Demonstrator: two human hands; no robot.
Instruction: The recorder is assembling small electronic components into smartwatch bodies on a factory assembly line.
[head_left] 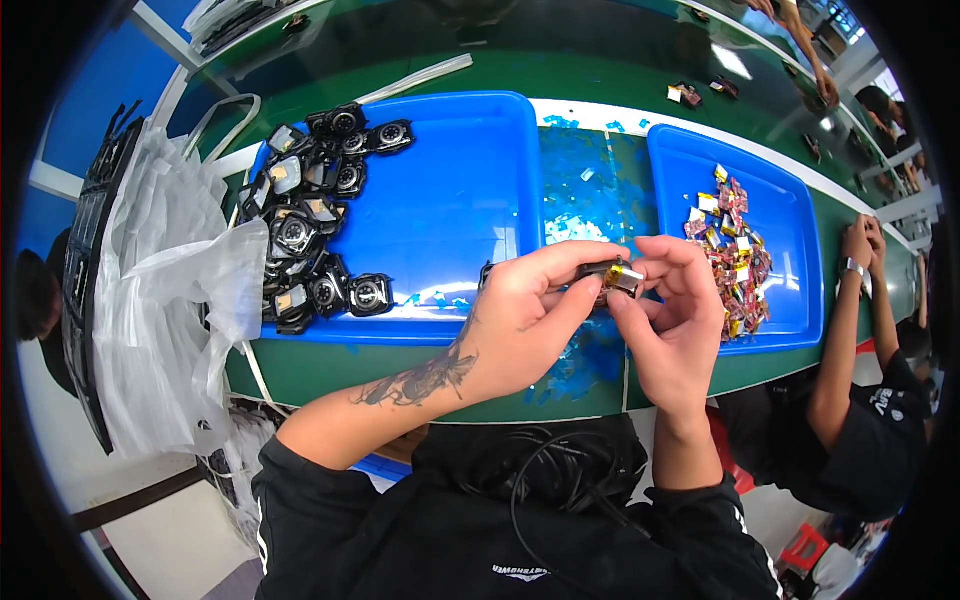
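Note:
My left hand (530, 310) grips a small black watch case (597, 268) between thumb and fingers, above the middle of the bench. A silver battery with yellow tape (624, 279) shows at the case's right side. My right hand (675, 325) pinches at that battery with thumb and fingertips; the fingers partly hide where battery and case meet. On the left, a large blue tray (450, 200) has many black watch cases (295, 235) piled along its left side. To the right, a smaller blue tray (785, 210) contains a heap of small batteries with red circuit boards (738, 270).
Blue and white film scraps (580, 215) litter the green bench (480, 400) between the trays. Clear plastic bags (180, 300) hang at the left. A co-worker's hands (863, 243) are at the far right. More parts (685, 95) lie on the far green surface.

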